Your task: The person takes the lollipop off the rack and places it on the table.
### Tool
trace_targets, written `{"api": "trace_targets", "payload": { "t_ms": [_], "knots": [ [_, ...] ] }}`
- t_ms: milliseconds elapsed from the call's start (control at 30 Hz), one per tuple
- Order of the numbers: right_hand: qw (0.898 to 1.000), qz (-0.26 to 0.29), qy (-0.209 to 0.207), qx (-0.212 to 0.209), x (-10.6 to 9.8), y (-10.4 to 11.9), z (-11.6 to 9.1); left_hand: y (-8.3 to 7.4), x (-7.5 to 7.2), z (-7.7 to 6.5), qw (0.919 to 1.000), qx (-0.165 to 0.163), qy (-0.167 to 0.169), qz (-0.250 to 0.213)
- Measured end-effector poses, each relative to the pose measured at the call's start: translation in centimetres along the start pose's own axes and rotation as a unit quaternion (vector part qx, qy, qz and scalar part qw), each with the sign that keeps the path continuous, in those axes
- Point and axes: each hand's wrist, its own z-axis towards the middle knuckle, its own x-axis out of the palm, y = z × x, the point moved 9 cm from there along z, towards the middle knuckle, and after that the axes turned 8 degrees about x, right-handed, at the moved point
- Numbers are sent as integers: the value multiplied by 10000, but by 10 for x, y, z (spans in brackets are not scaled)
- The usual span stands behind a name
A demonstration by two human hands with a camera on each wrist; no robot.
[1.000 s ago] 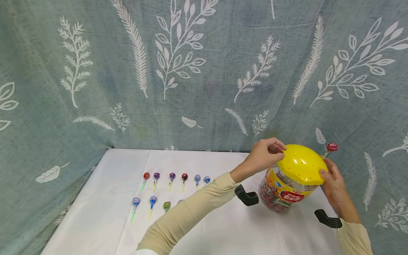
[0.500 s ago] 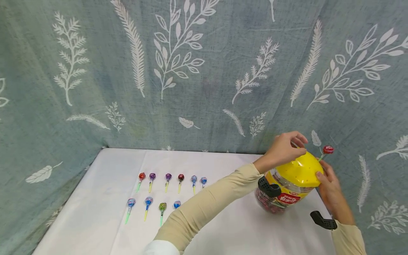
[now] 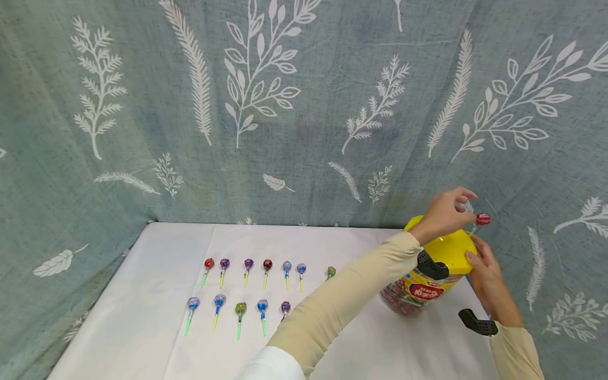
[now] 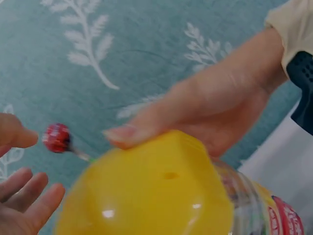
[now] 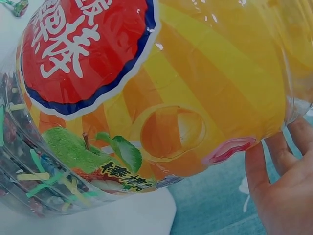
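Note:
A clear plastic candy jar [image 3: 424,292] with a domed yellow lid [image 3: 453,252] leans at a tilt on the right of the table. My right hand [image 3: 485,269] grips it at the lid and neck, thumb on the lid's edge. From the lid's far side a red lollipop [image 3: 483,219] sticks out on a green stick. My left hand [image 3: 445,212] reaches across over the lid, thumb and fingers apart, close to that lollipop. In the left wrist view a small gap separates the fingertips from the red lollipop [image 4: 57,138]. Sticks and sweets show inside the jar in the right wrist view.
On the white table [image 3: 157,295], several wrapped lollipops lie in two rows, among them a blue one [image 3: 219,301] and a green one [image 3: 240,307]. Another green lollipop [image 3: 331,272] lies nearer the jar. A patterned curtain [image 3: 285,174] hangs behind the table.
My left hand has moved right across the lid, from its left edge toward the red lollipop. The right hand keeps its grip on the jar. The head view has shifted slightly.

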Motion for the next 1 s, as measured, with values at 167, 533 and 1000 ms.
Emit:
{"api": "trace_targets", "payload": {
  "t_ms": [167, 533, 1000],
  "knots": [
    [9999, -100, 69, 38, 7, -1, 5, 5, 17, 2, 9987, 161, 359, 311],
    [9992, 243, 66, -316, 4, 3, 5, 0, 38, 8, 9922, 340, 584, 1050],
    [9988, 319, 69, -370, 1, 3, 3, -6, 46, 8, 9895, 952, 541, 949]
  ]
}}
